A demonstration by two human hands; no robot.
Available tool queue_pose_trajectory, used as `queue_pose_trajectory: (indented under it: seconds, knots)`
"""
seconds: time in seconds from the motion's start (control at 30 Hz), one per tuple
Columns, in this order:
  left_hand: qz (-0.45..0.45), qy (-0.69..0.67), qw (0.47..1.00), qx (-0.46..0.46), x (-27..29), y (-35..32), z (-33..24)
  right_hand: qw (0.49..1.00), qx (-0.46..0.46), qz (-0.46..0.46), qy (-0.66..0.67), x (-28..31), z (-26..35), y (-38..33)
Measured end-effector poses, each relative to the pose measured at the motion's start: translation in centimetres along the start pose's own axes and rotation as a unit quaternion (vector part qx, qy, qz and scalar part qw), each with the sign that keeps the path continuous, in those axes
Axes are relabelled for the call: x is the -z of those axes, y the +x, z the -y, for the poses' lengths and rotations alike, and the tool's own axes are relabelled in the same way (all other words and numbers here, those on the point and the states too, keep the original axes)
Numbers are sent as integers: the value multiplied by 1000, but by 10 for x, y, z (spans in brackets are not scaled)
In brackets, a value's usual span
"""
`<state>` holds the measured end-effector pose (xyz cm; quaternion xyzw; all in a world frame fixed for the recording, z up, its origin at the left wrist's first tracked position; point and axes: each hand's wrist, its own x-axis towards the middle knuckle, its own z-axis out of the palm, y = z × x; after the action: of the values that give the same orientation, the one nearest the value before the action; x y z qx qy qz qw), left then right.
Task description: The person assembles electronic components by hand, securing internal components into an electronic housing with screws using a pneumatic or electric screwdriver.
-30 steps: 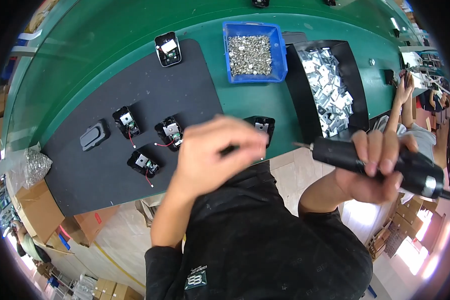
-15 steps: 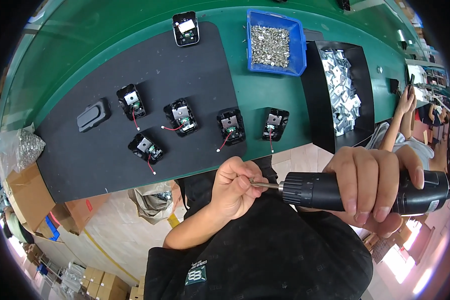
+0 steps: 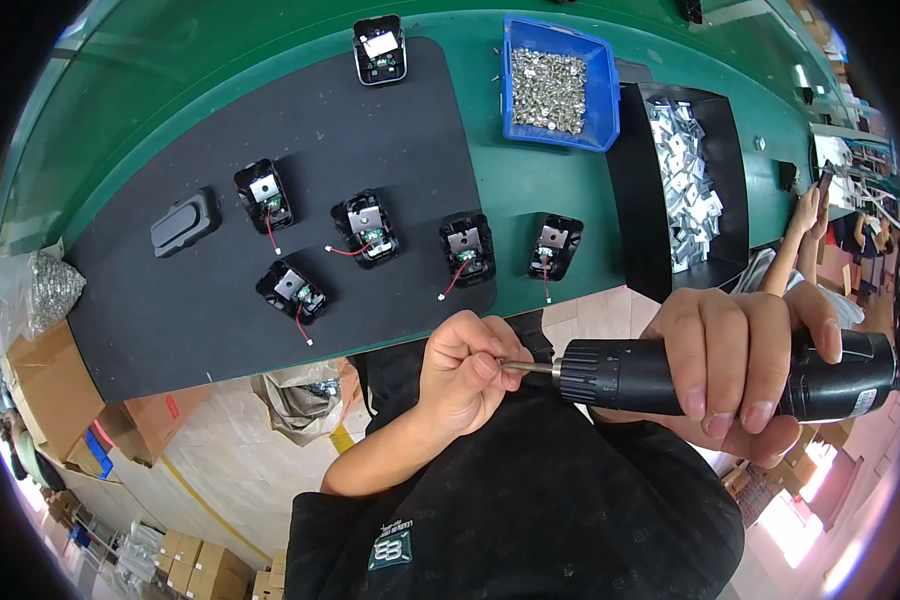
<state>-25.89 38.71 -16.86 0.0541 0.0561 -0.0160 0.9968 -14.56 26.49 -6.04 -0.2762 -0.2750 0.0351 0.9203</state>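
Note:
My right hand [image 3: 735, 360] is wrapped round a black electric screwdriver [image 3: 620, 375], held level in front of my chest with its bit pointing left. At the tip of the bit, my left hand [image 3: 470, 370] pinches a small metal piece that looks like a screw [image 3: 502, 363], mostly hidden by thumb and fingers. Beyond the hands, several open black device housings lie on the bench, each with a metal plate and a red wire; the nearest are one housing [image 3: 467, 250] on the mat's right edge and another housing [image 3: 554, 247] beside it.
A blue bin [image 3: 613, 100] of screws stands at the back, with a black box [image 3: 630, 190] of metal plates to its right. A dark grey mat [image 3: 170, 310] covers the green bench's left part. A closed grey case [image 3: 185, 222] lies there. Another person's hands [image 3: 808, 212] show far right.
Both hands and the screwdriver stay almost where they were, bit tip still at the left fingers. The view has shifted slightly.

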Motion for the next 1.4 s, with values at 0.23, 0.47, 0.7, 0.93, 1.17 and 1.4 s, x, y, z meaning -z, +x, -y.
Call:
queue_pose_trajectory:
  seconds: [0.23, 0.47, 0.7, 0.93, 1.17, 1.4]
  knots:
    - [-21, 25, 999, -2, 1, -1, 0, 999, -18, 18, -30, 2, -1, -4]
    - [-73, 15, 996, 45, -4, 0, -4, 997, -23, 73, -29, 9, -3, -3]
    - [-89, 2, 993, 76, -9, 2, -7, 992, -28, 123, -30, 12, -4, 0]
    - [-134, -12, 989, 58, -16, 0, -6, 993, -8, 88, -74, 4, -10, -4]
    - [-196, -5, 981, 4, -19, 3, -4, 985, -15, 113, -133, -1, -15, -5]
    - [-130, -48, 989, 57, -7, -3, -7, 975, -74, 195, -72, 9, -13, 6]
